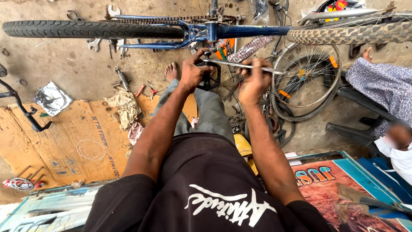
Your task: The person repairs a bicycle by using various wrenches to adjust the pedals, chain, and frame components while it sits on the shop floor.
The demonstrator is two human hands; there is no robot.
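My left hand [194,73] grips the black pedal [209,80] below the blue bicycle frame [240,31]; my right hand [254,81] closes around the long metal wrench [240,65]

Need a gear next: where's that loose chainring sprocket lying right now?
In the head view, the sprocket lies on the floor at far lower left, just off the cardboard sheet's corner.

Dusty concrete floor [64,60] w/ flattened cardboard [64,141] laid on it, rags [124,107] & spanners [94,44] scattered abt, plain daylight, no walls visible.
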